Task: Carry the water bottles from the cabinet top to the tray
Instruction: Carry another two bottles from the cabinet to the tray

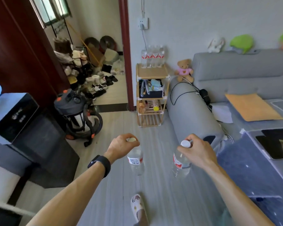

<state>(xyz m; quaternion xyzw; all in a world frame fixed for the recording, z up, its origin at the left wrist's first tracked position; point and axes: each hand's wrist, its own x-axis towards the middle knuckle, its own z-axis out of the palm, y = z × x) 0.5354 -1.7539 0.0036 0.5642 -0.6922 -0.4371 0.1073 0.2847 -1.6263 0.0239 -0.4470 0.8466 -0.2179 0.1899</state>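
My left hand [121, 145] grips the cap end of a clear water bottle [136, 160] that hangs down over the floor. My right hand [196, 150] holds a second clear bottle [180, 163] by its white cap in the same way. Several more water bottles [152, 57] with red labels stand in a row at the back of the small wooden cabinet's top [152, 73], by the wall ahead. A tray does not show clearly in this view.
A grey sofa [235, 75] with a round armrest [191, 110] fills the right. A dark table edge [268, 144] sits at lower right. A vacuum cleaner [78, 115] and a water dispenser [15, 118] stand on the left. The doorway [104, 62] leads to a cluttered room.
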